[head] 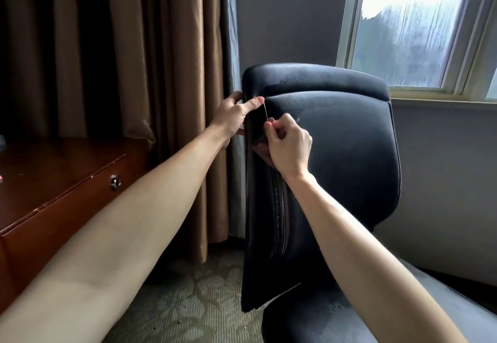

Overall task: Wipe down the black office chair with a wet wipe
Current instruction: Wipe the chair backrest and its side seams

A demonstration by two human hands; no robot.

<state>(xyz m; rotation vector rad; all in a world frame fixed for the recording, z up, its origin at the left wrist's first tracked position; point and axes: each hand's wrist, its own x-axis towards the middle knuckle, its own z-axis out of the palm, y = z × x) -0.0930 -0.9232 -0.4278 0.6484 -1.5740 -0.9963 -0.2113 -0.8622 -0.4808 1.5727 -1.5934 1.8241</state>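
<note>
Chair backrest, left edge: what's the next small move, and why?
Probably draw the thin pale strand clear of the backrest: the right hand pinches its lower end, its top reaches the left thumb, and the left hand grips the backrest's edge, steadying it.

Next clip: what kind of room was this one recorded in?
Probably a hotel room or a small office: heavy brown curtains beside a window, a dark wooden desk with a keyed drawer, patterned carpet and the black office chair.

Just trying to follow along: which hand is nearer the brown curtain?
Left. The left hand grips the chair back by its side edge, close in front of the curtain; the right hand is further right, over its padding, pinching a thin strand.
</note>
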